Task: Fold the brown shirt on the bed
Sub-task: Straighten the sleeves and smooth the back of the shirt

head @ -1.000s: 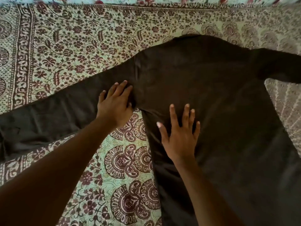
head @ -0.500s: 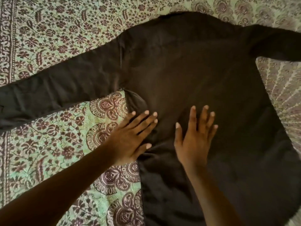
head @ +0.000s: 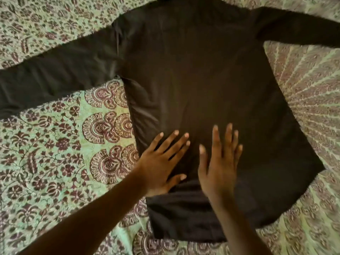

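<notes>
The dark brown long-sleeved shirt (head: 202, 70) lies spread flat on the bed, one sleeve stretched out to the left, the other to the upper right. Its hem is near me at the bottom. My left hand (head: 161, 162) rests flat on the shirt's lower left part, fingers spread, palm partly over the side edge. Beside it my right hand (head: 219, 162) lies flat on the lower middle of the shirt with its fingers apart. Neither hand grips the cloth. Small wrinkles show below my hands near the hem.
The bed is covered by a pale green sheet (head: 55, 153) printed with maroon flowers and paisley shapes. It surrounds the shirt on all sides, with a radiating stripe pattern at the right (head: 312, 89).
Both hands have slid down the shirt from the left armpit area toward the hem, staying flat on the cloth. The view has shifted, so the shirt sits higher in frame.
</notes>
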